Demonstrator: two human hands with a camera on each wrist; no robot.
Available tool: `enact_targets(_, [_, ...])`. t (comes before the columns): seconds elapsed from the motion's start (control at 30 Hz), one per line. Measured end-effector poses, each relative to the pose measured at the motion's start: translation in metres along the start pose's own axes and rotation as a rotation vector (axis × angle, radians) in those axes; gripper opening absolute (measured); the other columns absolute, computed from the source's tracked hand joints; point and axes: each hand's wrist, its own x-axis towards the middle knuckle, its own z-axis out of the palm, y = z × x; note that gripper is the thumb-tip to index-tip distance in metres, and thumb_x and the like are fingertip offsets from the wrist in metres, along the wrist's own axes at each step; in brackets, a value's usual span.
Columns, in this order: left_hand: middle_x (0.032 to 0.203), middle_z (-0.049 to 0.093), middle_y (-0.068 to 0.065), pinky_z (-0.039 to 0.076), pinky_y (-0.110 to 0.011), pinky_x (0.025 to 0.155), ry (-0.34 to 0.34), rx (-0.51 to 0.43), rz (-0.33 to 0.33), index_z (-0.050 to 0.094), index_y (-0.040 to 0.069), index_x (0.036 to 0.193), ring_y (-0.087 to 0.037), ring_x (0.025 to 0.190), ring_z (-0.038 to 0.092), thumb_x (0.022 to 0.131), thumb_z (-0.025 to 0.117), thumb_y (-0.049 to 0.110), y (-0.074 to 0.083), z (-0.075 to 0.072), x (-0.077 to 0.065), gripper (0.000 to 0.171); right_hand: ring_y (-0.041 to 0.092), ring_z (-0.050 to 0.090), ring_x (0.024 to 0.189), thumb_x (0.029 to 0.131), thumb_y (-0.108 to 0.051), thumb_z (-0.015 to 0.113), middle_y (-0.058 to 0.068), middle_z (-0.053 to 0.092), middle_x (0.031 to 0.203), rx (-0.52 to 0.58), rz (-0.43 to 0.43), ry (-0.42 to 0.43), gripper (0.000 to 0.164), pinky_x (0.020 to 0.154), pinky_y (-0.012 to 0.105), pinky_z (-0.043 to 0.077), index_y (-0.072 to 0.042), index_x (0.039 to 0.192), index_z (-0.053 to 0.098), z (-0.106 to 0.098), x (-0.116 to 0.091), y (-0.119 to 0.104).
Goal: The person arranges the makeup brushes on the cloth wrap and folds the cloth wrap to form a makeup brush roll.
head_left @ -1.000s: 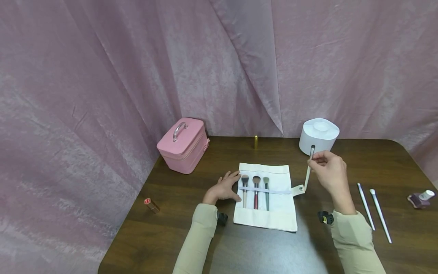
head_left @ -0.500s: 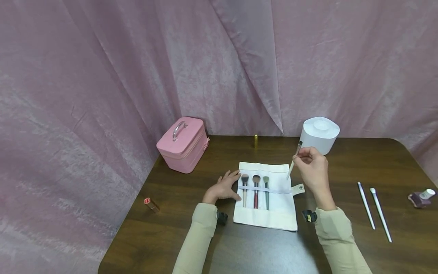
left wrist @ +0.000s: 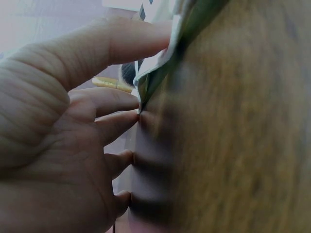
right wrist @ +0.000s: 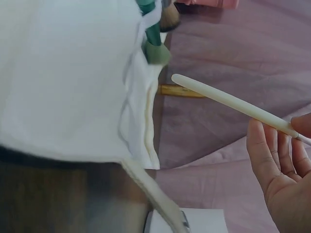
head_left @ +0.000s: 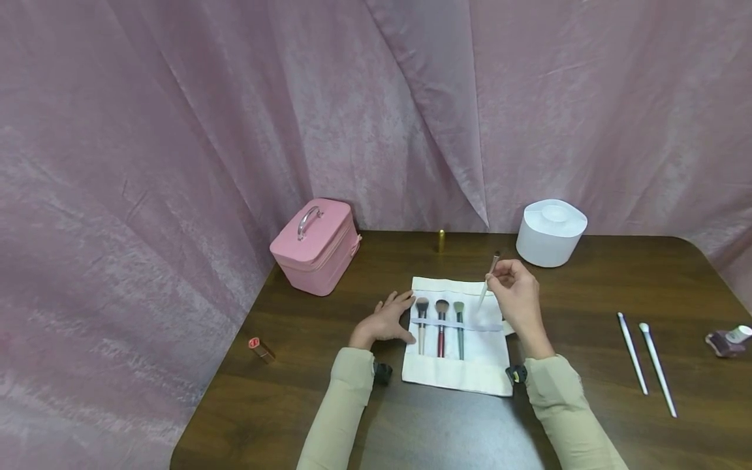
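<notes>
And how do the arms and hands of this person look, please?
The left sleeve and right sleeve are pale beige, creased. The left wrist device is black; the right wrist device is black with a yellowish mark. The left hand and right hand wear no gloves.

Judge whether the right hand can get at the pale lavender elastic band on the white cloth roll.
Probably yes: the right hand, pinching a slim cream-handled brush, is near the band; nothing visible stands between.

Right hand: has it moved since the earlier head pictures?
Yes, leftward in the head view: the right hand has gone from beside the unmoved roll to its upper right corner, pinching the brush.
</notes>
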Motion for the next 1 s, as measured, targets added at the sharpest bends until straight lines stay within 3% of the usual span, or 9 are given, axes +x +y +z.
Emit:
enact_targets(0.33, [0.167,0.02,-0.005,0.003,-0.055,0.121,-0.002,-0.017,-0.005,0.033,0.007,0.158,-0.031,0.155,0.001,0.081,0.085,0.011,0.001,0.001,-0.002,0.093,0.005,0.061,0.073,0.09,0.008,0.066,0.023,0.067,0.092,0.035,0.017,-0.059,0.011,0.065,0.012,0.047,0.009,0.101,0.062,0.009,-0.004,0.009])
enact_targets(0.63, [0.167,0.019,-0.005,0.003,-0.056,0.121,-0.008,-0.002,-0.002,0.032,0.007,0.159,-0.031,0.155,0.001,0.082,0.084,0.012,0.001,-0.001,-0.001,0.093,0.003,0.059,0.075,0.093,0.01,0.062,0.026,0.063,0.097,0.086,0.067,-0.159,0.016,0.065,0.019,0.057,0.013,0.108,0.059,0.012,-0.003,0.012])
enact_targets(0.87, [0.167,0.02,-0.007,0.003,-0.057,0.12,-0.006,-0.005,0.007,0.034,0.005,0.158,-0.033,0.154,0.002,0.081,0.084,0.012,0.002,-0.001,-0.001,0.092,0.002,0.059,0.076,0.093,0.011,0.061,0.027,0.062,0.097,0.14,0.07,-0.142,0.017,0.065,0.019,0.056,0.015,0.109,0.057,0.013,0.0,0.014])
enact_targets(1.0, [0.167,0.02,-0.007,0.003,-0.057,0.12,-0.009,0.007,0.009,0.033,0.005,0.158,-0.033,0.154,0.002,0.081,0.084,0.013,0.001,-0.001,-0.001,0.093,0.005,0.06,0.078,0.095,0.009,0.06,0.027,0.061,0.099,0.129,0.107,-0.179,0.019,0.066,0.02,0.057,0.016,0.113,0.055,0.011,0.002,0.016])
